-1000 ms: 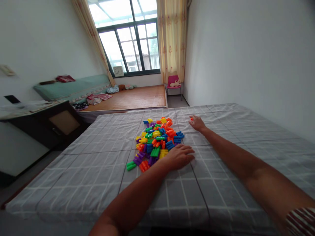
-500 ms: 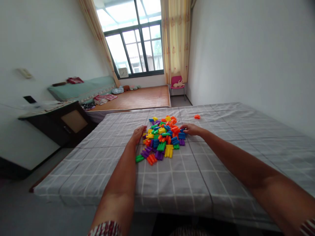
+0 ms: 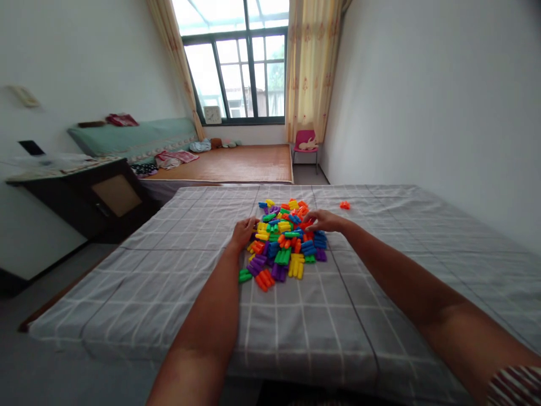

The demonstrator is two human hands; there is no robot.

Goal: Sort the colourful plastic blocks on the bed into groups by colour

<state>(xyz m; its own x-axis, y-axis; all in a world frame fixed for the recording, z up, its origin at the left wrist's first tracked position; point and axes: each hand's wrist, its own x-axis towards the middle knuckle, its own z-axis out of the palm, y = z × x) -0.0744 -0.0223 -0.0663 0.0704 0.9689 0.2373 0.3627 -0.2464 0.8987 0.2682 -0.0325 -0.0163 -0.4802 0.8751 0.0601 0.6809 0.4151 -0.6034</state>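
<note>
Colourful blocks [image 3: 282,256] lie between left hand [image 3: 244,232] and right hand [image 3: 325,220], both half-curled, grip unclear.

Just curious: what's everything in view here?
heap of pieces: many, multicoloured, on cloth
lone piece: one, orange, right of heap
checked cloth: one, grey, foreground
mat: one, brown, below window
window: one, dark-framed, far wall
curtains: two, yellowish, beside window
clock: one, whitish, windowsill
chair: one, pink, far corner
plush: one, pale, on chair
headboard: one, pale green, left
clothes: several, mixed, on mat
cabinet: one, dark, left
left hand: one, bare, heap's left
right hand: one, bare, heap's right
</note>
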